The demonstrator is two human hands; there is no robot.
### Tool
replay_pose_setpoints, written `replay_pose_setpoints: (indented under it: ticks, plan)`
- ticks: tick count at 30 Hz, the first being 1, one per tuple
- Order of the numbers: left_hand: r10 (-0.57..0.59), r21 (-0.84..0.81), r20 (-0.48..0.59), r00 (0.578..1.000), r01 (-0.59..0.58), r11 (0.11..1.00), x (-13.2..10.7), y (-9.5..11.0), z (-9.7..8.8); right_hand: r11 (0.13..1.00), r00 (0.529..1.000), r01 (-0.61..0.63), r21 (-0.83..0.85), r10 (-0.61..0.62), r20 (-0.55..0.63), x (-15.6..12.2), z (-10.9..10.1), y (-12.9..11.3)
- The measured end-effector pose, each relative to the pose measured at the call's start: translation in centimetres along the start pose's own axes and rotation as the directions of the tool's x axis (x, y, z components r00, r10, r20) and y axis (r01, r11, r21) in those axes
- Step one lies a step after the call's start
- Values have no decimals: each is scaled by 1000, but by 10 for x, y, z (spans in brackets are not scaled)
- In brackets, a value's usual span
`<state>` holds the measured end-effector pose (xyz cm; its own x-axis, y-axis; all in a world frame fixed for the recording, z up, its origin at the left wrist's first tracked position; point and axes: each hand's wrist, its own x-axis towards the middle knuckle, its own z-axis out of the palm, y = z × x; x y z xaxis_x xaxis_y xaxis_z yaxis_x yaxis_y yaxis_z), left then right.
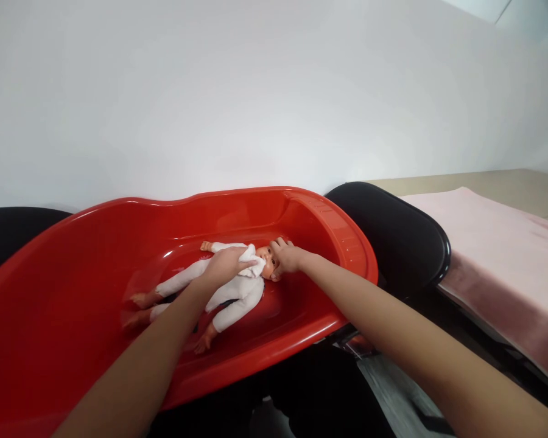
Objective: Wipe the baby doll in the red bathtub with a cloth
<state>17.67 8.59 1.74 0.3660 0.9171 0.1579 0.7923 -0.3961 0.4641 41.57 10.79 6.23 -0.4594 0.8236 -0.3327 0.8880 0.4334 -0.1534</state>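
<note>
A baby doll (228, 295) with a white body lies on its back in a red baby bathtub (73, 292), its head to the right and its feet to the left. My left hand (226, 266) is closed on a small white cloth (254, 263), which touches the doll's chin and upper chest. At the top of the doll's head, my right hand (288, 254) has its fingers curled round and rests against it. Part of the doll's legs and middle is hidden behind my left forearm.
Black chairs stand at both ends of the tub, one at the left (9, 234) and one at the right (393, 237). A pink-covered surface (497, 237) is farther right. Behind the tub rises a plain white wall (237, 91).
</note>
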Motion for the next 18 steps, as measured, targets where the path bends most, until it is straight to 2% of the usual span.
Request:
replay_pose_setpoints:
  ticks: [4, 8, 13, 18]
  plan:
    - [39, -58, 9, 999, -38, 998, 2, 2, 1, 1000, 1000, -7, 5, 6, 9, 4, 4, 4]
    - [18, -79, 46, 999, -15, 997, 1, 6, 17, 1000, 1000, 9, 19, -9, -6, 8, 8, 9]
    - [71, -27, 92, 993, -68, 997, 1, 19, 32, 1000, 1000, 20, 0, -20, -10, 7, 8, 8]
    - [75, -9, 43, 996, -75, 997, 3, 27, 35, 1000, 1000, 11, -10, -11, -18, 7, 9, 6]
